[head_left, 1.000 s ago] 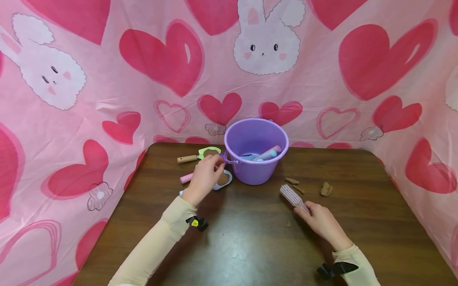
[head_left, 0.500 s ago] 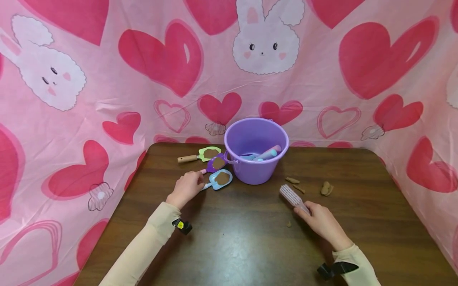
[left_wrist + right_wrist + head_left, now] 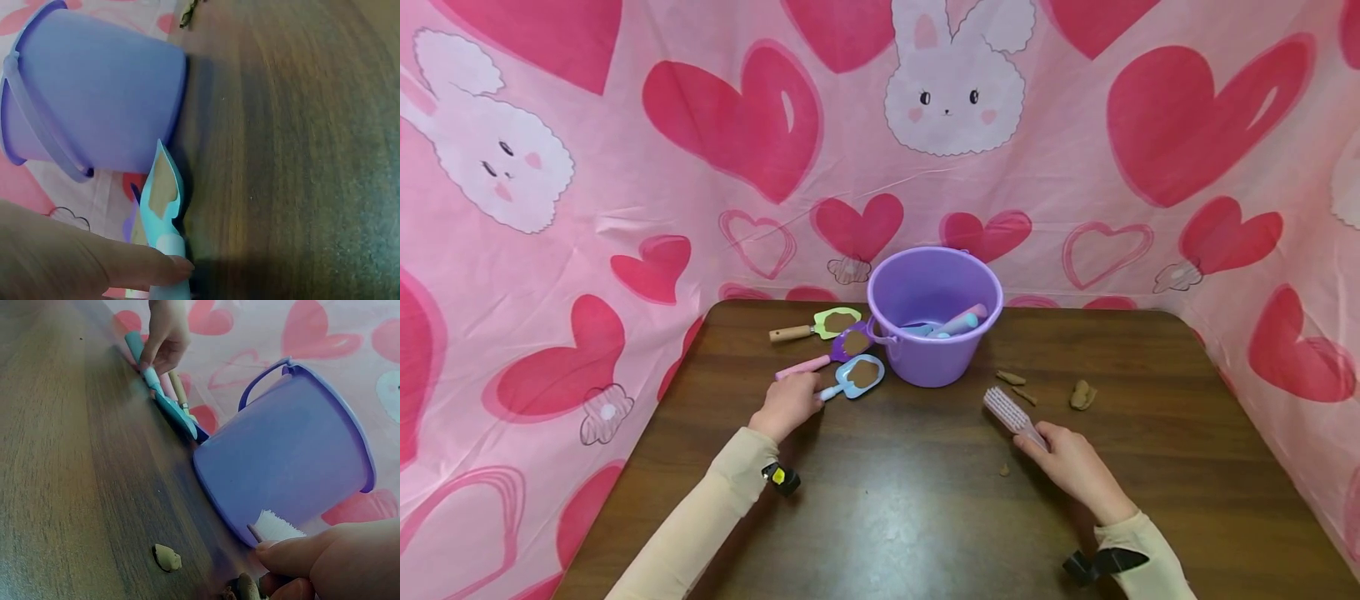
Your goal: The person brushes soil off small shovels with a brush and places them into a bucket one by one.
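Note:
My left hand [image 3: 788, 405] pinches the handle of a light blue toy shovel [image 3: 861, 376] with brown stuff in its scoop. In the left wrist view, the shovel's blade [image 3: 164, 187] points toward the purple bucket [image 3: 100, 94]. Beside it lie a purple shovel [image 3: 851, 342] with a pink handle and a green one [image 3: 837, 322] with a wooden handle, each bearing brown stuff. My right hand [image 3: 1071, 467] grips a pale pink brush [image 3: 1006, 408], bristles up in the head view. White bristles [image 3: 277, 526] show past the fingers in the right wrist view.
The purple bucket [image 3: 931, 358] stands at the back middle with pink and blue handles [image 3: 961, 323] inside. Brown lumps [image 3: 1082, 396] and thin brown pieces [image 3: 1011, 378] lie right of it, and a small crumb [image 3: 1004, 470] nearer. A pink cloth [image 3: 865, 125] hangs behind the wooden table [image 3: 910, 517].
My left hand has drawn back from beside the bucket, toward me and left, and now holds the blue shovel's handle. The right hand and brush have stayed in place.

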A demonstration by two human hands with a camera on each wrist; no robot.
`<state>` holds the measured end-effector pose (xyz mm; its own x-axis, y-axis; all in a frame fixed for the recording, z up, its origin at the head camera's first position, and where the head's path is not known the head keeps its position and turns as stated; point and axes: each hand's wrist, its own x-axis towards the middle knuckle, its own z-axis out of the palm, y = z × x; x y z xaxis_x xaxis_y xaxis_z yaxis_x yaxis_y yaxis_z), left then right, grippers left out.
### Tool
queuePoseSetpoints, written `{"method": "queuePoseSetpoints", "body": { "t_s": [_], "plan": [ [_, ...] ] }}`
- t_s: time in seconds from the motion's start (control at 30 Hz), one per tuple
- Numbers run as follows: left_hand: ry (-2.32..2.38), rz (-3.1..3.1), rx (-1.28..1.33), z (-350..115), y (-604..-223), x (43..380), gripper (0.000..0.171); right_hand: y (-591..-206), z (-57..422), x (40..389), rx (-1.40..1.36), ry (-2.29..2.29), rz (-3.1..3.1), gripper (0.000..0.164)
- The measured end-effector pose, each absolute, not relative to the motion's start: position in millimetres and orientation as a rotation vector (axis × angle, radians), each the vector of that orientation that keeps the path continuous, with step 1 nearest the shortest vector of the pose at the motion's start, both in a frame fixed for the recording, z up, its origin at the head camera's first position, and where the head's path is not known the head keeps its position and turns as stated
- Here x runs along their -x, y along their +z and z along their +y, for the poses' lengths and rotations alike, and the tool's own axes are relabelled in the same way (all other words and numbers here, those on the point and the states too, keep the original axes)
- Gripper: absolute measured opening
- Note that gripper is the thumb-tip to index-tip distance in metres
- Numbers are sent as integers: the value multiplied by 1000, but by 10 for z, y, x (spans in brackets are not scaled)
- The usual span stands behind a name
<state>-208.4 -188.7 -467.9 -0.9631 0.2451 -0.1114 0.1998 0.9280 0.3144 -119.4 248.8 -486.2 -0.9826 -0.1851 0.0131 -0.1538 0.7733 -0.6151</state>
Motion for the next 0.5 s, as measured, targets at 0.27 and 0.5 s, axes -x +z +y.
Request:
{"method": "queuePoseSetpoints", "body": {
  "t_s": [0.27, 0.5],
  "plan": [
    [508, 2892, -324, -1872, -4635, 2041, 13, -4813, 2451, 1180, 234, -953, 2875, 33],
    [579, 2908, -371, -1932, -4781, 2053, 14, -4796, 2429, 1188, 257, -922, 2865, 29]
  ]
}}
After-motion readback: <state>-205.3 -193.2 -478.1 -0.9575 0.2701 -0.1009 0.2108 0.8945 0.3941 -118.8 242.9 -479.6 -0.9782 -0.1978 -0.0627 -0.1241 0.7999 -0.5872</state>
